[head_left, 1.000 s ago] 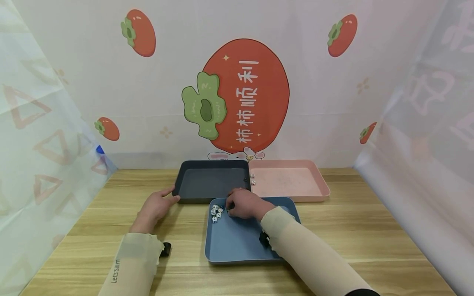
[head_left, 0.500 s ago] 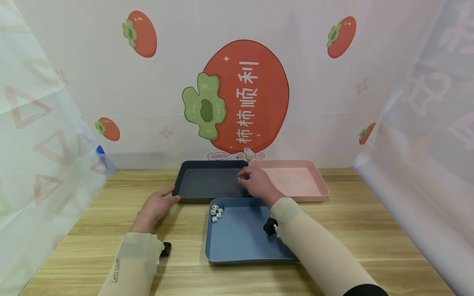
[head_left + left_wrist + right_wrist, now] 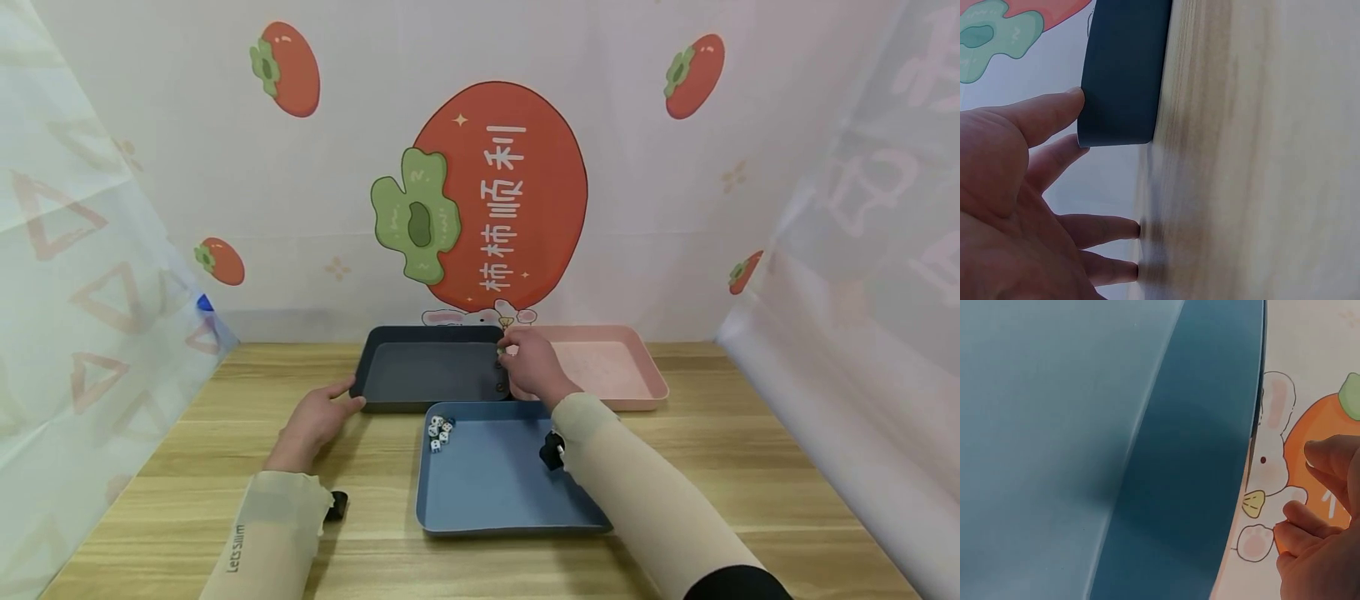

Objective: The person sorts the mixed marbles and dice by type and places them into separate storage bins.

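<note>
In the head view my left hand [image 3: 318, 417] touches the left corner of the black tray [image 3: 431, 404]. Thumb and index finger rest against its wall in the left wrist view, and the other fingers reach straight to the table. My right hand [image 3: 534, 365] is over the border of the black tray and the pink tray [image 3: 645, 375], thumb and index fingertips together on what looks like a small pale die [image 3: 501, 351], mostly hidden. Dark dice [image 3: 501, 387] lie along the black tray's right side. White dice [image 3: 437, 431] sit in the blue tray's far-left corner.
The blue tray [image 3: 480, 527] stands in front of the other two, under my right forearm. All three stand on the wooden table [image 3: 225, 458]. A printed backdrop [image 3: 637, 208] rises behind, with sheets at both sides.
My right hand has gone from the blue tray's far-left corner to the black tray, then slightly right toward the pink one. Another dark die now shows in the black tray. My left hand stays put.
</note>
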The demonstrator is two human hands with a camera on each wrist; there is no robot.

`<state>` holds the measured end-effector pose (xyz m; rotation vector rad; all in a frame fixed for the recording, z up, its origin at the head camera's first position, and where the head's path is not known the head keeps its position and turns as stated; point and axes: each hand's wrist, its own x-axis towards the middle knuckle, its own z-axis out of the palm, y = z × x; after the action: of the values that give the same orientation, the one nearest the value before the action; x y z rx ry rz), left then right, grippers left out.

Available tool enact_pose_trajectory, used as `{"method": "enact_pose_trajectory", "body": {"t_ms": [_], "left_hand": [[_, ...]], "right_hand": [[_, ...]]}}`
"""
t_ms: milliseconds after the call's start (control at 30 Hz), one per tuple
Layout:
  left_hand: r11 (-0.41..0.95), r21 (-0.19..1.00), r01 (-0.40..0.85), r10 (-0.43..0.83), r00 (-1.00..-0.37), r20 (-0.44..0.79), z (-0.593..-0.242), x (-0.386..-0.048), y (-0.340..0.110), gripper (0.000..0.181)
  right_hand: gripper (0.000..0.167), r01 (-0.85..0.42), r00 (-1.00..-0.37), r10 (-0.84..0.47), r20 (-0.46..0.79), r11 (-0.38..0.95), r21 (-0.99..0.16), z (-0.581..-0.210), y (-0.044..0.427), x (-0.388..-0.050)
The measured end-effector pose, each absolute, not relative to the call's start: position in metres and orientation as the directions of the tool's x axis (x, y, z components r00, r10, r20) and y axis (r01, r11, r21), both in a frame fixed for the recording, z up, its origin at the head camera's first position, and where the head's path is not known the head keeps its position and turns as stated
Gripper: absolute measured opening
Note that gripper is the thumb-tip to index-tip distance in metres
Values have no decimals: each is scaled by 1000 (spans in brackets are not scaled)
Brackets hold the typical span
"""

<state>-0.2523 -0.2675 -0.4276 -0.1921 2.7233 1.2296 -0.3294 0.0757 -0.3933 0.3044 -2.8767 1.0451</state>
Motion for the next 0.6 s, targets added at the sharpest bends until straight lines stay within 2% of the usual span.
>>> {"method": "enact_pose_trajectory", "body": {"t_ms": [200, 600], "left_hand": [[653, 734, -188, -63, -979, -194, -427, -253, -267, 66], [661, 726, -190, -67, -978, -195, -426, -251, -268, 67]], "right_hand": [[26, -198, -980, -155, 123, 768, -609, -397, 78, -335], [30, -197, -980, -143, 136, 733, -652, -397, 82, -338]]}}
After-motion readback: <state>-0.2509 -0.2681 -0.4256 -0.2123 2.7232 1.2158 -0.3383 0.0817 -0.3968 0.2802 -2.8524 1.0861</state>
